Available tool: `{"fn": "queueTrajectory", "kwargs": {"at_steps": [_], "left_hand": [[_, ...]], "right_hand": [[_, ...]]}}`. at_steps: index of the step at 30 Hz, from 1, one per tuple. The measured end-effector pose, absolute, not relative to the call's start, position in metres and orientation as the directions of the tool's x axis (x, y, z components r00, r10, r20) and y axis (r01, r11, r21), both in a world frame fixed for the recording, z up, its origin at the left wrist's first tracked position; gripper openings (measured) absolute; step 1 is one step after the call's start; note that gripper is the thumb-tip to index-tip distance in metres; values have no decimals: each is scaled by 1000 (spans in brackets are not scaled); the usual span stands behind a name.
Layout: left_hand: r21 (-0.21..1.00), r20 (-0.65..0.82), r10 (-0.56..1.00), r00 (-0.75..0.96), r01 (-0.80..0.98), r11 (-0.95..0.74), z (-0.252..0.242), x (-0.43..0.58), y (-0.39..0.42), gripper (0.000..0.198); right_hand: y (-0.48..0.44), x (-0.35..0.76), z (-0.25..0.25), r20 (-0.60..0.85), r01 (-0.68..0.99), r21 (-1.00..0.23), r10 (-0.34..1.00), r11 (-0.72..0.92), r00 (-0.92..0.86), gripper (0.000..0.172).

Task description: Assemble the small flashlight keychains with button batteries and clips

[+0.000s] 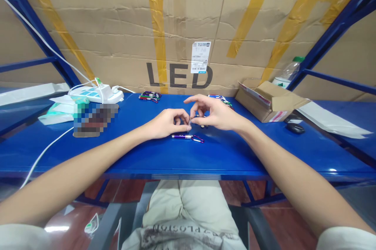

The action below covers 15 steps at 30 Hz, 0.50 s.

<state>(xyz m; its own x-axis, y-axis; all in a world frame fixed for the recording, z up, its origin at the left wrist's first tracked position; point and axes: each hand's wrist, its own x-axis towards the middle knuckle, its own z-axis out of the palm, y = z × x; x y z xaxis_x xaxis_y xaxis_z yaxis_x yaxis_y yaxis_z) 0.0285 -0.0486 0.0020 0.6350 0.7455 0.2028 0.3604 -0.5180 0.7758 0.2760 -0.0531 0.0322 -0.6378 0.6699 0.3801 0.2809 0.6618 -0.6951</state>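
My left hand [169,124] and my right hand [216,112] meet above the middle of the blue table. Thumb and fingers of both pinch a small, short silvery piece [190,122] between them; its exact kind is too small to make out. The right index finger is stretched out above it. Just in front of the hands lies a purple mini flashlight [181,136] with a purple carabiner clip [198,139] at its right end. Several tiny round pieces [202,126] lie partly hidden behind my right hand.
Clipped mini flashlights lie in a bunch [150,96] at the back, more [221,98] behind my right hand. An open cardboard box [264,103], a black computer mouse [295,128] and a plastic bottle [290,70] stand right. At left are a power strip [96,93] and cables.
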Motion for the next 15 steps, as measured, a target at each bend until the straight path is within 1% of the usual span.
{"fn": "queueTrajectory", "kwargs": {"at_steps": [15], "left_hand": [[790, 200, 746, 635, 346, -506, 3, 29, -50, 33]], "right_hand": [[-53, 276, 32, 390, 274, -679, 650, 681, -652, 57]]}}
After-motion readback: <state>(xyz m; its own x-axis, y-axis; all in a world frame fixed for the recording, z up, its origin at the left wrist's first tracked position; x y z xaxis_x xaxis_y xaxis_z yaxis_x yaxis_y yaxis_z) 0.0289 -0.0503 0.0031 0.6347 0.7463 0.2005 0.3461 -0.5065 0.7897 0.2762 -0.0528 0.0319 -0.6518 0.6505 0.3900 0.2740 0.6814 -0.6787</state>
